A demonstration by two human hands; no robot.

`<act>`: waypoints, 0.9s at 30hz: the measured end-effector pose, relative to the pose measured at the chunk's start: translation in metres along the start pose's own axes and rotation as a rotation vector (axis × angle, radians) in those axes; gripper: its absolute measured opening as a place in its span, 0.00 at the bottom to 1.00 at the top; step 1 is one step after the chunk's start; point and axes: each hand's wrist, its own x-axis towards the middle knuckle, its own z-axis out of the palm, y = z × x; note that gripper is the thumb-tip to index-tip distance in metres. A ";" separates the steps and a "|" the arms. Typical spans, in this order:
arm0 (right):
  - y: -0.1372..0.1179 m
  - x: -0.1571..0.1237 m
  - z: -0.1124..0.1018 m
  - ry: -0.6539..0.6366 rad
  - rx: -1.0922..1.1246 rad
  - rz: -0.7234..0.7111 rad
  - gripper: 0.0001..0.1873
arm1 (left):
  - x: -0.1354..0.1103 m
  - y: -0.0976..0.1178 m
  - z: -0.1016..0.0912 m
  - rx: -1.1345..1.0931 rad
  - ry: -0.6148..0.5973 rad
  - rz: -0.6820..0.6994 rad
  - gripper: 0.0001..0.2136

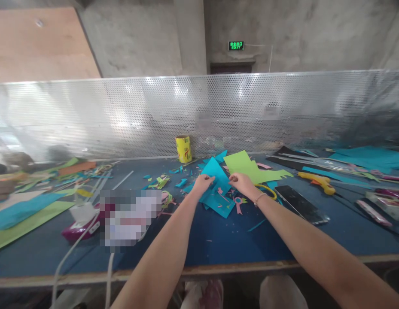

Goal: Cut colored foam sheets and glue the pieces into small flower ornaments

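A blue sheet of craft paper or felt (pixel 215 168) stands tilted up between my hands. My left hand (pixel 203 184) pinches its left edge, and my right hand (pixel 243 183) is closed at its right edge. Below them another blue piece (pixel 225 209) lies flat, with small pink scraps on it. Just right of that is a small pink ribbon-shaped cutout (pixel 239 205). Behind my right hand rests a cut lime-green sheet (pixel 241 163). A yellow ring-shaped thing (pixel 270 192) shows partly beside my right wrist.
A phone (pixel 300 205) and a yellow glue gun (pixel 318 182) lie to the right. At the back stands a yellow roll (pixel 184 149) before a perforated metal screen (pixel 147 116). Coloured sheets (pixel 31 210), a purple device (pixel 81 227) and white cables (pixel 65 257) are on the left.
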 end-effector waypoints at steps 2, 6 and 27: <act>-0.002 -0.001 -0.001 0.005 0.011 -0.006 0.02 | 0.000 -0.001 -0.003 0.071 -0.008 0.046 0.11; -0.006 -0.003 -0.004 0.006 0.107 0.018 0.02 | 0.002 -0.002 -0.008 0.112 0.025 0.060 0.09; -0.007 0.005 -0.006 0.250 0.990 0.250 0.08 | -0.034 0.039 0.003 0.637 -0.050 0.364 0.21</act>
